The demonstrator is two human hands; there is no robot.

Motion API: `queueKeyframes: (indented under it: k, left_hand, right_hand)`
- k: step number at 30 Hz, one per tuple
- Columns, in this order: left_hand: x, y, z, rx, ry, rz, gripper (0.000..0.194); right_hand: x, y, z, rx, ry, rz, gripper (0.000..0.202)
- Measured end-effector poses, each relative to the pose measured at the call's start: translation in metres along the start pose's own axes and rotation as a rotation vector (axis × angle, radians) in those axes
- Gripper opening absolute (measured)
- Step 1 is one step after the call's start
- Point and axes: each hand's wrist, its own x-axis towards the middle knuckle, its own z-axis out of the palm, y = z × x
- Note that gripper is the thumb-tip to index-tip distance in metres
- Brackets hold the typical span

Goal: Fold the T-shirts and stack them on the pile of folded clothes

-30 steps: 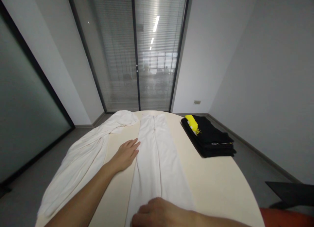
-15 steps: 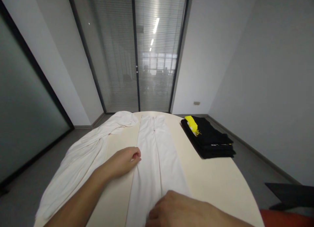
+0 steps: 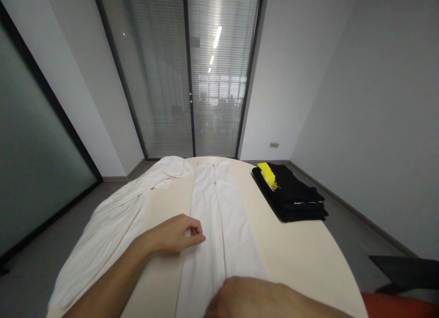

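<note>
White trousers [image 3: 235,222] lie lengthwise on the pale round table, waistband at the far end and legs running toward me. Over their left edge hovers or rests my left hand [image 3: 178,234]; its fingers are loosely curled, the thumb stands apart from them, and nothing shows between. Whether it touches the cloth is unclear. At the bottom of the view my right hand [image 3: 250,297] is over the near part of the trousers, knuckles up. Its fingers are bent down, blurred and mostly out of sight. Left of the trousers lies another white garment [image 3: 113,226], loosely spread and wrinkled.
A stack of folded black clothes [image 3: 297,185] with a yellow print stands at the table's right side. The round table [image 3: 295,254] has a curved right edge. Beyond it is a red and black chair [image 3: 401,304]. A glass partition [image 3: 219,116] with blinds closes the far side.
My left hand has moved slightly nearer and to the right, over the trousers, and its thumb has parted from the fingers. My right hand has shifted slightly toward me.
</note>
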Motion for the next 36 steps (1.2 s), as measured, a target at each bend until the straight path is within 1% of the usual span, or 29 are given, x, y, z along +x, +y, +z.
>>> queueKeyframes:
  k: [2,4,7,9,12,15,17,19,21,23,26,29,33,36]
  left_hand:
    - [-0.001,0.003,-0.001,-0.074,-0.051,0.024,0.032]
    - [-0.002,0.006,-0.002,-0.129,-0.112,0.028,0.031]
    - [-0.004,0.009,-0.002,-0.232,-0.235,-0.005,0.029]
    - [-0.006,0.011,-0.003,-0.299,-0.297,-0.019,0.030]
    - [-0.007,0.014,-0.003,-0.381,-0.331,0.002,0.036]
    - [-0.006,0.017,-0.001,-0.450,-0.334,0.024,0.053]
    - [-0.006,0.020,0.000,-0.448,-0.306,0.028,0.061]
    - [-0.006,0.024,0.000,-0.445,-0.273,0.031,0.063]
    - [-0.007,0.028,0.002,-0.430,-0.228,0.014,0.059]
    - [-0.006,0.031,0.007,-0.371,-0.131,-0.005,0.050]
    - [-0.001,0.035,0.020,-0.224,0.041,-0.032,0.034]
    - [0.007,0.037,0.035,-0.109,0.153,-0.072,0.031]
    - [0.015,0.035,0.045,-0.030,0.255,-0.096,0.028]
    - [0.019,0.033,0.047,-0.036,0.299,-0.079,0.024]
  right_hand:
    - [-0.001,0.005,-0.005,0.119,-0.007,-0.004,0.004]
    - [-0.001,0.010,-0.010,0.261,-0.028,0.002,0.010]
    - [-0.002,0.020,-0.015,0.496,-0.021,0.095,0.022]
    - [-0.004,0.028,-0.017,0.654,0.025,0.198,0.029]
    - [-0.008,0.044,-0.020,0.883,0.119,0.320,0.036]
    - [-0.012,0.061,-0.025,1.031,0.220,0.371,0.037]
    - [-0.013,0.070,-0.028,1.067,0.288,0.395,0.038]
    - [-0.014,0.077,-0.030,1.078,0.349,0.417,0.038]
    - [-0.014,0.080,-0.030,1.090,0.391,0.438,0.039]
    - [-0.013,0.080,-0.030,1.116,0.418,0.455,0.039]
    - [-0.010,0.080,-0.027,1.161,0.437,0.464,0.038]
    - [-0.006,0.081,-0.023,1.221,0.471,0.476,0.036]
    - [-0.005,0.083,-0.023,1.322,0.587,0.472,0.036]
    - [-0.009,0.084,-0.026,1.372,0.605,0.406,0.042]
